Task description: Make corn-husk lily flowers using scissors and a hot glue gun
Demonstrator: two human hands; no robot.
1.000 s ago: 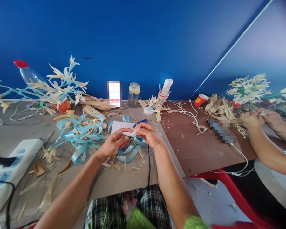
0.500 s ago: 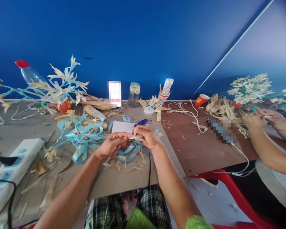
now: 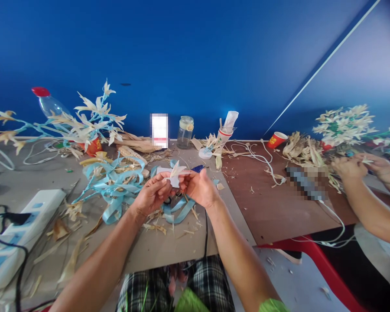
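Note:
My left hand [image 3: 153, 195] and my right hand [image 3: 197, 187] meet above the middle of the grey table [image 3: 45, 182]. Both pinch one small pale husk flower [image 3: 176, 172] whose pointed petals stick up between the fingertips. A loop of light blue ribbon [image 3: 178, 209] lies on the table just under my hands. A white card [image 3: 162, 170] and a blue-handled tool [image 3: 197, 167] lie right behind them. A larger tangle of blue ribbon [image 3: 115, 184] lies to the left.
A branch of husk flowers on blue stems [image 3: 87, 117] stands back left by a red-capped bottle [image 3: 48, 104]. A white power strip [image 3: 16, 234] lies front left. A glass jar [image 3: 184, 131] and cups stand at the back. Another person's hands [image 3: 360, 167] work over husks at the right.
My hands have lifted the husk piece and its petals now fan out upward between the fingertips. The view has shifted slightly down.

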